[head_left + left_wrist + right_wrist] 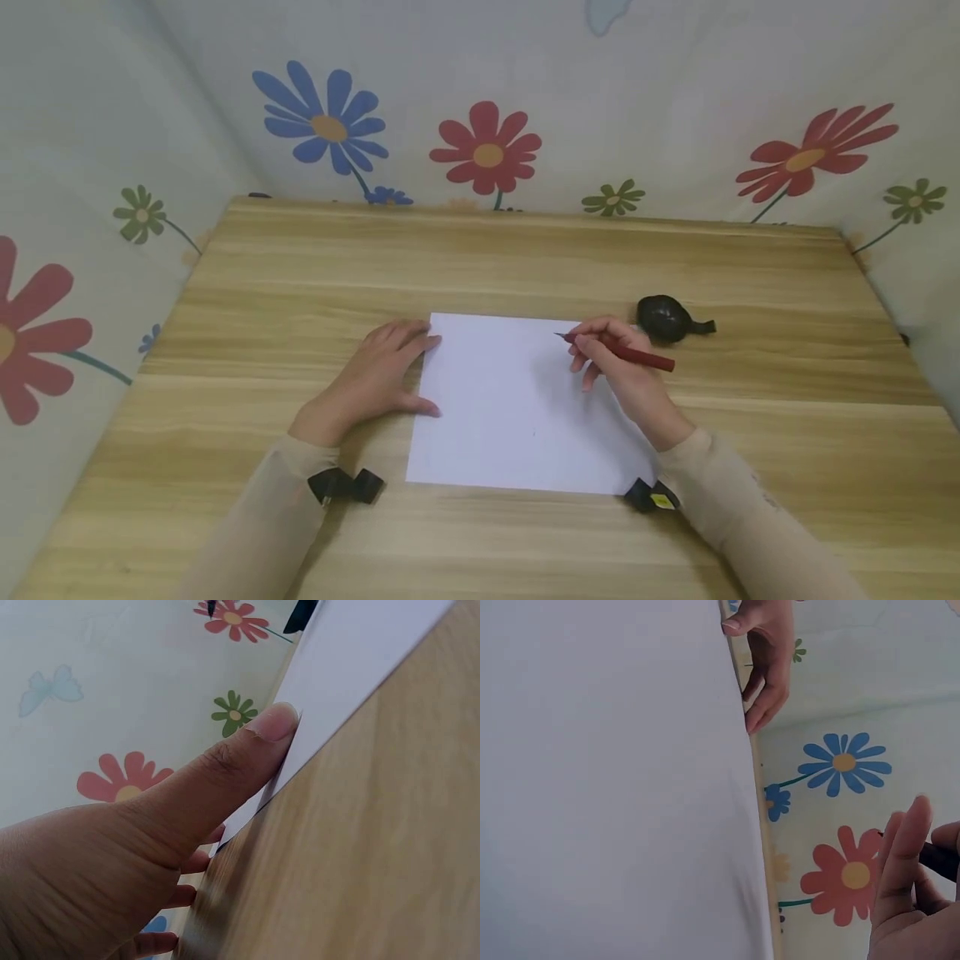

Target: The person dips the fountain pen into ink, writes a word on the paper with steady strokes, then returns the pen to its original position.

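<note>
A white sheet of paper (487,400) lies on the wooden table. My left hand (375,375) rests at its left edge, thumb and fingers spread apart, with the thumb tip on the paper's margin. In the left wrist view the left thumb (217,765) stretches across the edge of the sheet. My right hand (622,367) pinches a dark red pen (637,354) over the upper right of the paper, its thin tip pointing left. The right wrist view shows the right hand (911,892) raised above the sheet, the pen partly hidden by fingers. A tiny faint mark shows low on the paper.
A glossy black rounded object (663,318) with a short tail lies on the table (315,267) just beyond my right hand. Black wrist devices sit at both cuffs. A flower-printed cloth wall (600,100) stands behind the table and along its sides.
</note>
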The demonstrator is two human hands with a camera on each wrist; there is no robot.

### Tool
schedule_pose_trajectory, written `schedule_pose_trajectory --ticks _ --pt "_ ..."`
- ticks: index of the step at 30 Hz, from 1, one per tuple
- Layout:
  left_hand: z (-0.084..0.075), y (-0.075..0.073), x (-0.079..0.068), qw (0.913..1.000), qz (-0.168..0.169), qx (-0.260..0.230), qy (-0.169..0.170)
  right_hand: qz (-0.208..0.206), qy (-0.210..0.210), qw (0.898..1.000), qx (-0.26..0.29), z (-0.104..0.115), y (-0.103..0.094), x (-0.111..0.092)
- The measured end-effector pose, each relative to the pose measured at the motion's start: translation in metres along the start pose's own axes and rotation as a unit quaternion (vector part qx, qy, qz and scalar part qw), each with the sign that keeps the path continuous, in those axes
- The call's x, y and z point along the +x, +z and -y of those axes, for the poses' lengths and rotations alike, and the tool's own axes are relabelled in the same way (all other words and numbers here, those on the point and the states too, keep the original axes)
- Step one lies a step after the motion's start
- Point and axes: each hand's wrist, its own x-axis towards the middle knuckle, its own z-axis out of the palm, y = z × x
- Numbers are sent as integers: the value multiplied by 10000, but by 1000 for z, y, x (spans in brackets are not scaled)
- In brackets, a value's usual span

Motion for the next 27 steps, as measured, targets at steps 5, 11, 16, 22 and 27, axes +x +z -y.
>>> schedule_pose_trajectory --ticks 5,11,16,22,27 --pt "-1 -2 1 10000 17 -6 -24 121 5 9999 -76 -8 -1 4" --pt "1 -1 2 10000 40 6 -39 396 275 9988 -35 -18 -5 9" --pt "2 2 1 10000 56 21 -42 237 256 9993 -159 -27 -7 11" --pt "1 1 1 9999 99 -16 -72 203 264 9989 -343 -35 -8 13" --pt "1 0 0 9999 94 14 -70 115 81 9992 -364 -40 -8 15"
